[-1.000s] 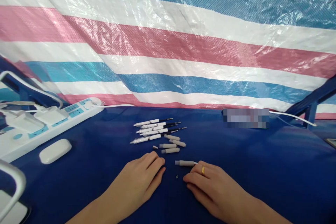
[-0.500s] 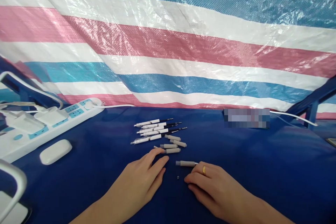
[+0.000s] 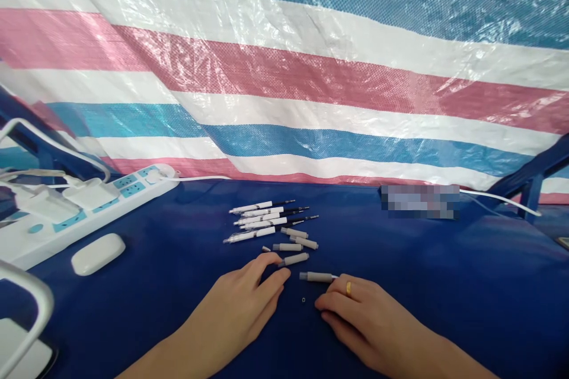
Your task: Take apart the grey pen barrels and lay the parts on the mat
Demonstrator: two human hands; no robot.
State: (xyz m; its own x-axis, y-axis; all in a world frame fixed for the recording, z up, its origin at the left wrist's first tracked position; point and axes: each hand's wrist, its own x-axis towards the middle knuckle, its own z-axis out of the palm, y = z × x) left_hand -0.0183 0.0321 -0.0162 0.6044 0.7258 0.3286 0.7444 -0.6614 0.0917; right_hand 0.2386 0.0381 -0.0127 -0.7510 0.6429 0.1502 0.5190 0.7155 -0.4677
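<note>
White pen barrels (print illegible)

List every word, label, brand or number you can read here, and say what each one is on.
Nothing can be read: the pixelated patch is blurred out, and any print on the white pen barrels or the power strip is too small to read.
</note>
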